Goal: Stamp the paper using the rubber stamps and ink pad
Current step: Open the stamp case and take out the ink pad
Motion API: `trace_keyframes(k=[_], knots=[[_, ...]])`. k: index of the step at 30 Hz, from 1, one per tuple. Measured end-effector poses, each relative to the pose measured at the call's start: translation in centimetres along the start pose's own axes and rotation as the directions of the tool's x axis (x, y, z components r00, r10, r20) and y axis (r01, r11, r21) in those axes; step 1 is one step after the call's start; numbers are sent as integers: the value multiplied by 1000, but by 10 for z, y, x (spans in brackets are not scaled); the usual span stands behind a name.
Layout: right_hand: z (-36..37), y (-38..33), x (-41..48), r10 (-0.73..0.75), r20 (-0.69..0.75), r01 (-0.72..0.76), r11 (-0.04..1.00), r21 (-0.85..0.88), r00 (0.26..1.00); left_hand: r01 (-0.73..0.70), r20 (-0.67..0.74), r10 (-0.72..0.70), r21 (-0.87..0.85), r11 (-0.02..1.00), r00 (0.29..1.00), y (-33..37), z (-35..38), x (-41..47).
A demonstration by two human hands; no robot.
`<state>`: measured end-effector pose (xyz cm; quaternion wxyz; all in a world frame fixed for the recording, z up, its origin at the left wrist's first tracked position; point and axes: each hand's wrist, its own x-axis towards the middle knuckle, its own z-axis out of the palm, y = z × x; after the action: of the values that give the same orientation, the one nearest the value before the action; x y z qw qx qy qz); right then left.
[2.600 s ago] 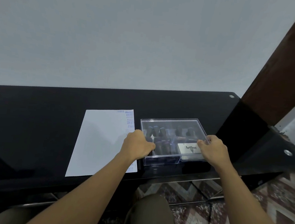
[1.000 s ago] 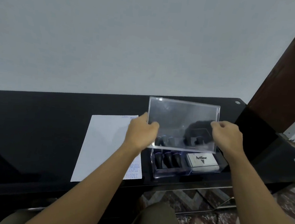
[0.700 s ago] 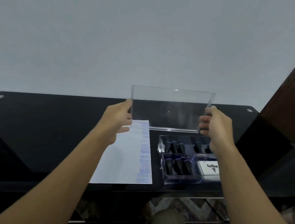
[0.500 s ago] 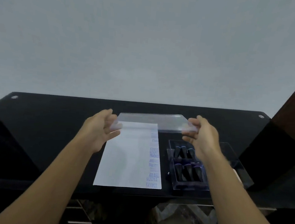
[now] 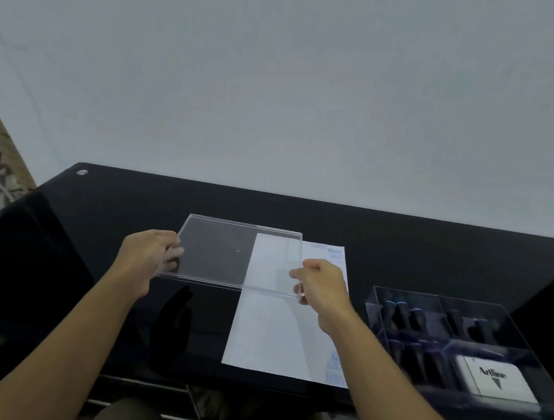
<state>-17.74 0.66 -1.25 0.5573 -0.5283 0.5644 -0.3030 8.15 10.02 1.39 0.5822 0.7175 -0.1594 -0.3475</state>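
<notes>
Black is the main colour here: a glossy black table (image 5: 101, 214) runs across the view below a pale grey wall (image 5: 280, 76). Two bare forearms reach in from the bottom edge.

Between the hands is a clear plastic lid (image 5: 218, 255), a shallow rectangle held almost level, low over the table. Whether it touches the surface cannot be told. The left hand (image 5: 147, 255) grips the lid's left short edge, and its fingers show through the plastic from beneath. The right hand (image 5: 321, 285) pinches the lid's near right corner, with the thumb on top and the fingers curled under.

A white sheet of paper (image 5: 274, 337) lies flat on the table, right of centre. The lid's right part covers the sheet's far left corner. Faint blue stamped words (image 5: 335, 251) run down the paper's right edge, too blurred to read.

Just right of the paper sits an uncovered clear plastic box (image 5: 507, 317) with several compartments. Black rubber stamps (image 5: 402, 313) stand upright in its far compartments and its near left one; some have blue bands. A white ink pad (image 5: 495, 379), printed "Artline" in black, fills the near right compartment. Neither hand touches the box, the stamps or the ink pad.
</notes>
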Motion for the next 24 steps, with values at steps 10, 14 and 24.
trace_keyframes(k=[10,14,24], knots=[[78,-7,29,-55,37,61,983,-172,998,-38,-154,68,189,981,986,1,-36,63],[91,-4,35,-46,24,50,973,-224,999,-33,-134,64,227,973,989,1,-38,77],[107,-15,50,-20,92,46,955,-291,996,-61,-149,101,248,967,984,-7,-43,104]])
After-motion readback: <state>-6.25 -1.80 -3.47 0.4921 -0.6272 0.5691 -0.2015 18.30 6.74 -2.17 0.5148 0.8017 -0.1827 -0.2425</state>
